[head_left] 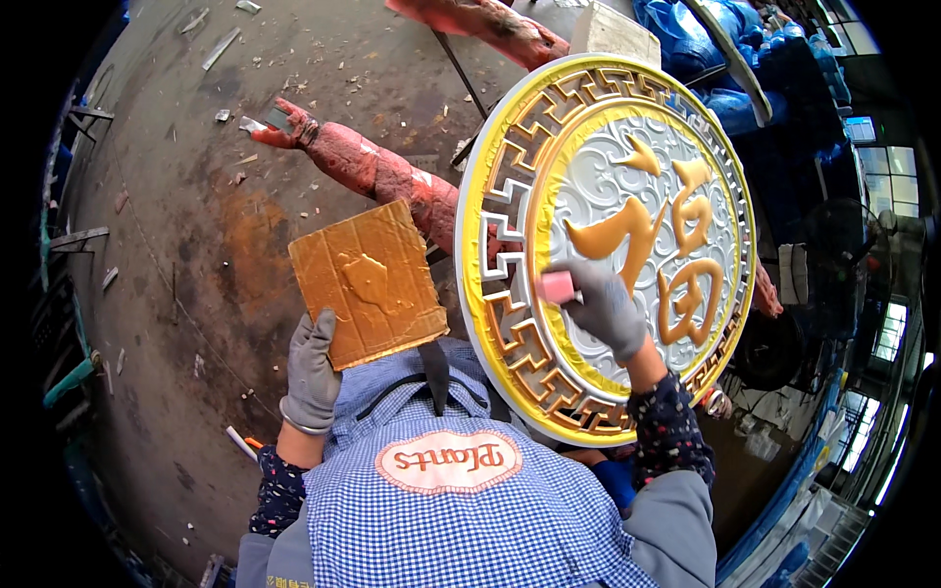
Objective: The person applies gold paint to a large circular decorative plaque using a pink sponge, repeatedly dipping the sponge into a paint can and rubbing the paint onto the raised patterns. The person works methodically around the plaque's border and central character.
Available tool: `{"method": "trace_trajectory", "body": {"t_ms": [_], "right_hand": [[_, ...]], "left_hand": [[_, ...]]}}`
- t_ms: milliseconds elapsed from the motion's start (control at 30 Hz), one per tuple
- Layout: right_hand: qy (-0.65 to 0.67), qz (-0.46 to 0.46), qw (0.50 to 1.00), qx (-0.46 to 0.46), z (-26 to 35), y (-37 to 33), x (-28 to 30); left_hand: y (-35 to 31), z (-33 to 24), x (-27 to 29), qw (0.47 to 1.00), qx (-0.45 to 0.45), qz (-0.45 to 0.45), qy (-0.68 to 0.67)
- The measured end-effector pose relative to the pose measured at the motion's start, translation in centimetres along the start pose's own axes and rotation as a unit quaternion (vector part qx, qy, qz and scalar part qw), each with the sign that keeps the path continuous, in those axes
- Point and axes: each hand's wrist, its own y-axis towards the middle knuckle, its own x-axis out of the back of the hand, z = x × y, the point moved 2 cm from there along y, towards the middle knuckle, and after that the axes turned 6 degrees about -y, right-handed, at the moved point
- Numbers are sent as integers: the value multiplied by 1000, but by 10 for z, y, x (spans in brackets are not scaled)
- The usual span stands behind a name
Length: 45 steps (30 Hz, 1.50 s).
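My left hand (313, 377), in a grey glove, grips the lower left edge of a square piece of cardboard (319, 260). A wet golden-brown puddle of paint (368, 282) lies on the cardboard's face. Between the gloved fingers of my right hand (608, 312) is a small pink sponge (557, 286). It is at the inner ring of a large round relief panel (586, 191), left of the raised gold character (627, 240). White scrollwork surrounds that character, and a gold-and-white fretwork border (505, 338) with yellow bands runs around it. Whether the sponge touches the panel is unclear.
Padded reddish wrapped bars (377, 171) reach out from behind the panel. A pale block (616, 34) stands at its far edge. Scraps litter the stained concrete floor (196, 186). Blue plastic sheeting (686, 44) is piled at the far right. A checked apron (421, 519) covers my front.
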Motion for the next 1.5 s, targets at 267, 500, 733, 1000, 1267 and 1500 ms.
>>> {"method": "trace_trajectory", "body": {"t_ms": [267, 500, 733, 1000, 1267, 1500], "right_hand": [[-66, -9, 998, 15, -14, 25, -14], [-53, 161, 985, 8, 7, -41, -11], [149, -42, 988, -25, 81, 5, 11], [107, -128, 986, 27, 139, 44, -28], [8, -91, 992, 81, 150, 52, -54], [-32, -63, 993, 91, 149, 40, -41]], "left_hand": [[2, 0, 4, 1000, -5, 14, 12], [1, 4, 5, 1000, -5, -13, -9], [8, 13, 20, 954, -149, 41, 256], [6, 16, -17, 998, 28, 49, -39], [4, 15, -25, 998, 27, 49, -16], [-1, 8, -38, 998, 18, 58, -1]]}}
